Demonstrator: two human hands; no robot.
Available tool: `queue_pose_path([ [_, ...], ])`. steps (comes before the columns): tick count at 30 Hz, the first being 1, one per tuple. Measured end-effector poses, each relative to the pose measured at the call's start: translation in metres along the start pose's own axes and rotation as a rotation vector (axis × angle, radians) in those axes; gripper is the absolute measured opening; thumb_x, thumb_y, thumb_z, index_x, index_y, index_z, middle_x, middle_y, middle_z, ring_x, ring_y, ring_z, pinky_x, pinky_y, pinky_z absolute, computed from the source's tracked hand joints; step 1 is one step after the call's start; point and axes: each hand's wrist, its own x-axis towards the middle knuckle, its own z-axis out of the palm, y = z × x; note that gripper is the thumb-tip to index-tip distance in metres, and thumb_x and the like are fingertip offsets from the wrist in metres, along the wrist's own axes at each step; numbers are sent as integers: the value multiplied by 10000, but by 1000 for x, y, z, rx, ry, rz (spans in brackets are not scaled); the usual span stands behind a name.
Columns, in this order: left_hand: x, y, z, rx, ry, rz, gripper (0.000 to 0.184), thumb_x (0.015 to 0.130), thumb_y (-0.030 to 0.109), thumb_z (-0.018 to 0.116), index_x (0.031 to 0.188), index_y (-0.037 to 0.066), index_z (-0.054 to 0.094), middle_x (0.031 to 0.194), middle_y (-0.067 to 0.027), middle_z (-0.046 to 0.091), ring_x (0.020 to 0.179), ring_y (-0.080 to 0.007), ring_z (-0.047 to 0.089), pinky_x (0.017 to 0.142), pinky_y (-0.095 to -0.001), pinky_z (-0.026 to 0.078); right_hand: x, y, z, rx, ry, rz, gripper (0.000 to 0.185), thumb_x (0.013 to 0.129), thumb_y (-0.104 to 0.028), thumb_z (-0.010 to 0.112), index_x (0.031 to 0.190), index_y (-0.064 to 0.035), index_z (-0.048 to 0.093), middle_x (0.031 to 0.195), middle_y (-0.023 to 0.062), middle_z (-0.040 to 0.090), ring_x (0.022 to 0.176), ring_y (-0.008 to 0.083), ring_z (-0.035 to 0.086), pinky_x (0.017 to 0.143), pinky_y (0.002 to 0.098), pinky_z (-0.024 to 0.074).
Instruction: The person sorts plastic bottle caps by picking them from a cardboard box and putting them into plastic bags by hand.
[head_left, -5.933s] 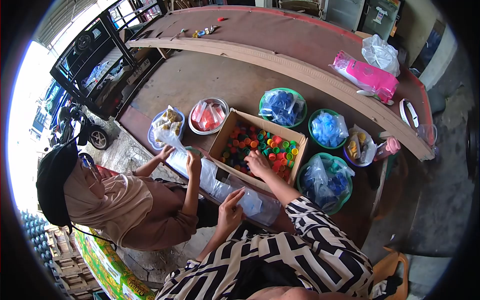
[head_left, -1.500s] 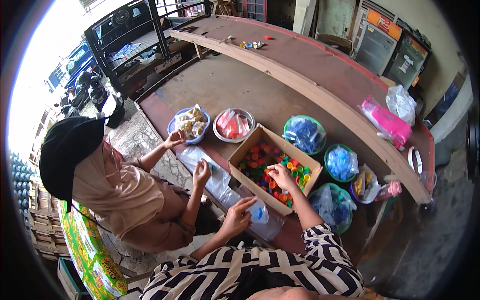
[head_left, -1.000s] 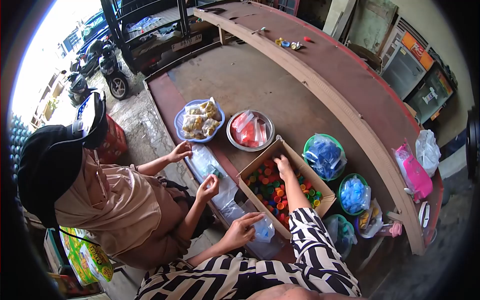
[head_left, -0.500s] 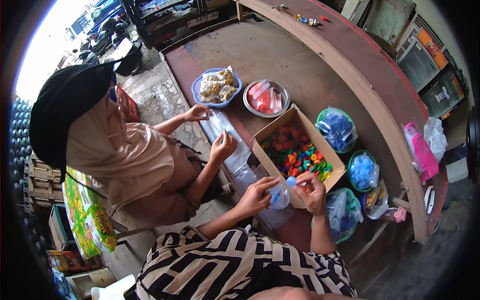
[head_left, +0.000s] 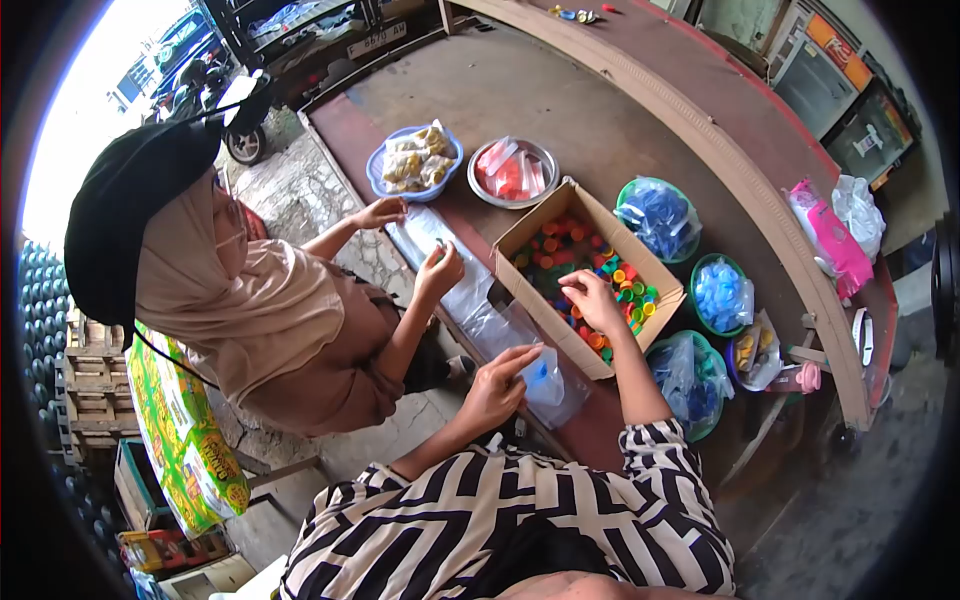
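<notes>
Tabletop (head_left: pixel 480 90): brown and worn, it is spreading beneath and beyond the cardboard box (head_left: pixel 632 247) as I am watching remotely through the head camera.
Caps (head_left: pixel 627 290): red, orange, green and yellow ones are lying loose inside the box.
Right hand (head_left: pixel 592 300): it is hovering over the box's interior, thumb and fingertips bunching almost together; I am not managing to tell whether they are gripping a cap.
Left hand (head_left: pixel 500 385): just outside the box, on the wearer's side, its fingers are pinching the edge of a clear bag (head_left: pixel 543 378).
Bag contents: something blue is showing through, beside the box.
Plastic sheeting (head_left: pixel 462 292): it is lying flat, left of the box.
Bowls: a lilac bowl (head_left: pixel 374 178) and a steel bowl (head_left: pixel 513 204) are holding filled bags, beyond the box and leftward.
Green baskets (head_left: pixel 696 305): three are carrying bagged blue pieces, right of the box.
Co-worker (head_left: pixel 240 300): someone in a black cap is working left of the box.
</notes>
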Motion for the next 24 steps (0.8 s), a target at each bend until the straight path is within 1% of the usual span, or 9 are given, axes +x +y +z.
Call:
queue_pose_path([
  [5,5,5,-1,-46,-31,-12,499,835,-85,427,1302,43,545,1282,-109,549,619,-114,625,592,-247,535,76,57,34,-184,32,-31,184,840,-29,610,1020,-38,650,1020,142,627,904,289,645,808,366,526],
  [7,11,3,-3,-35,-51,-1,520,817,-96,429,1301,50,549,1286,-116,552,635,-119,633,610,-254,536,101,72,45,-277,48,-69,234,844,-14,557,1071,-22,616,1094,174,599,1045,331,588,921,408,473],
  [9,17,5,-6,-45,-68,-17,536,808,-99,430,1306,60,549,1288,-120,553,639,-123,637,618,-257,537,120,84,57,-380,59,-87,223,849,-26,535,1060,-5,605,1111,192,589,1089,360,552,954,436,449],
  [11,24,4,-10,-44,-88,-35,549,804,-98,431,1313,71,548,1298,-126,549,652,-133,645,627,-261,541,138,100,68,-555,-23,52,225,844,-64,509,1030,12,608,1145,231,575,1094,404,542,936,476,464],
  [13,31,-1,-13,-38,-118,-53,523,843,-116,433,1312,81,554,1325,-115,524,698,-115,653,622,-238,570,142,97,73,-672,26,197,205,815,-64,516,953,5,652,1064,239,622,1060,401,572,897,475,490],
  [15,41,-5,-15,-25,-111,-32,520,841,-109,436,1311,81,556,1315,-116,533,700,-122,656,621,-240,566,149,100,72,-771,-61,290,187,792,-53,523,863,-23,694,960,224,667,1002,379,612,858,456,512],
  [16,46,-5,-17,-24,-109,-26,520,839,-106,437,1310,80,557,1309,-117,537,702,-127,658,619,-241,563,153,103,77,-850,-31,336,180,791,-58,536,826,-54,712,917,190,689,963,344,637,887,437,493],
  [20,60,-8,-20,-50,-107,-65,537,811,-87,435,1315,64,546,1299,-113,546,677,-129,643,637,-258,545,162,106,80,-807,-14,397,164,801,-84,556,831,-71,717,935,162,695,990,306,633,990,455,404],
  [24,66,-13,-19,-82,-114,-78,523,825,-88,430,1314,56,546,1301,-107,540,661,-118,635,617,-250,548,152,101,63,-838,-55,330,161,794,-150,615,885,-41,691,956,195,682,976,340,640,933,486,451],
])
